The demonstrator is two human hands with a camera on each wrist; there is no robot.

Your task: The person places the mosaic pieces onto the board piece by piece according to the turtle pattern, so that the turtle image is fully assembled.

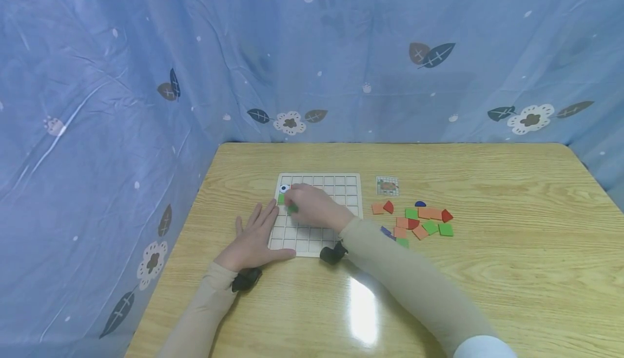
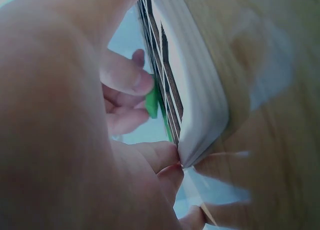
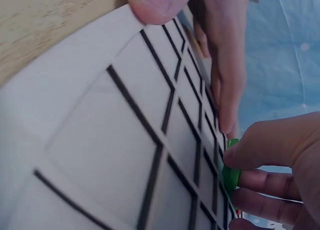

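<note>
A white grid board with dark-lined square cells lies on the table. My left hand rests at its left side, fingers spread along the edge and thumb at the near rim. Over the board's left part, my right hand pinches a green tile between thumb and fingers, close over the cells. In the left wrist view the same green tile shows edge-on. A round white-and-blue piece sits in the upper left of the board, with another green tile just below it. A bit of red shows beside my right hand, mostly hidden.
Right of the board several loose pieces lie scattered: orange squares, green squares, red wedges and a blue half-round. A small printed card lies behind them. Blue curtain hangs along the table's back and left.
</note>
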